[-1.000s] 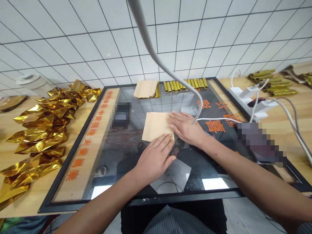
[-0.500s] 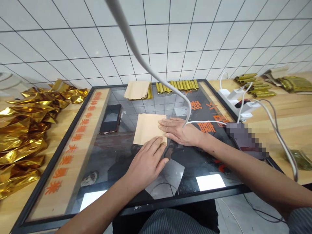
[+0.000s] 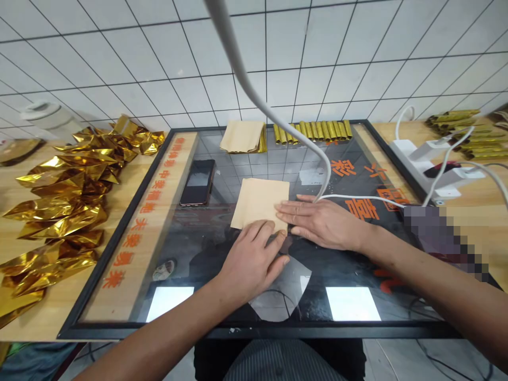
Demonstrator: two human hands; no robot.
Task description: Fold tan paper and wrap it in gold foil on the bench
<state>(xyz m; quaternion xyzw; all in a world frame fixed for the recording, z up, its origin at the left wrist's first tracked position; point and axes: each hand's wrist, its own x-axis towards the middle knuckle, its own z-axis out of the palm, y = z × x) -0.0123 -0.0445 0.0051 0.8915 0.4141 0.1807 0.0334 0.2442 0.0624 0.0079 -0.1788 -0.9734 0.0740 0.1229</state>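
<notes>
A square, tan sheet of paper lies flat on the glass tabletop. It looks folded along its left side. My left hand rests on its near edge, fingers bent lightly and thumb apart. From the right, my right hand reaches in with fingers stretched flat, their tips on the paper's right edge. Both hands press down without gripping anything. Behind the sheet sits a stack of similar tan papers with gold showing at its side. Beside that stack stands a row of gold paper rolls.
Folded shiny gold foil pieces cover the left side. A dark phone lies on the glass. At right are a white power strip with cables and more gold rolls. A thick white cable hangs across the front of the view.
The camera view has turned left, so the scene sits farther right. The paper stays under both hands; my right thumb has slid off toward the glass.
</notes>
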